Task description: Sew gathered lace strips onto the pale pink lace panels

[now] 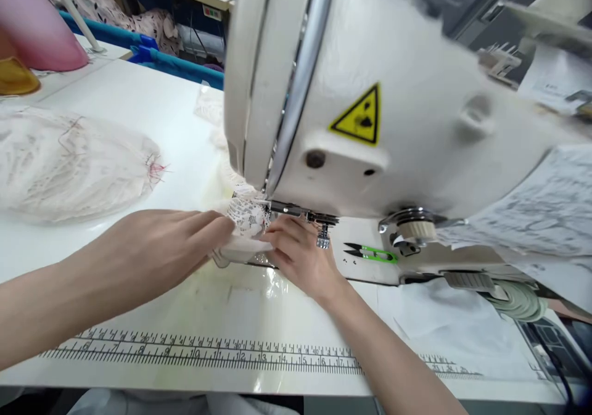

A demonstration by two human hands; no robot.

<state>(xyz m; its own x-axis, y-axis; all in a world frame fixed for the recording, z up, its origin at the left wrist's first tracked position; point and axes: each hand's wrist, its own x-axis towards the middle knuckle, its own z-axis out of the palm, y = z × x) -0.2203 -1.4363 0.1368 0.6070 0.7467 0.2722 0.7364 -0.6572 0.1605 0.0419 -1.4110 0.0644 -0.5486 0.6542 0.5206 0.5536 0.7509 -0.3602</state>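
A large white sewing machine (398, 76) leans across the view, its needle area low in the middle. White lace fabric (247, 214) lies under that needle area. My left hand (178, 239) comes in from the left, its fingers closed on the near left edge of the lace. On the other side, my right hand (300, 251) reaches in beneath the machine head, fingers bent and pressed together at the lace's right edge. The machine hides part of the right fingers. A strip of the fabric sags between both hands.
Green-handled thread snips (372, 253) lie on the machine bed to the right. A bundle of white lace (78, 165) with red threads rests at the left. A printed ruler (222, 353) runs along the table's front edge. White paper or cloth (457, 322) lies at the right.
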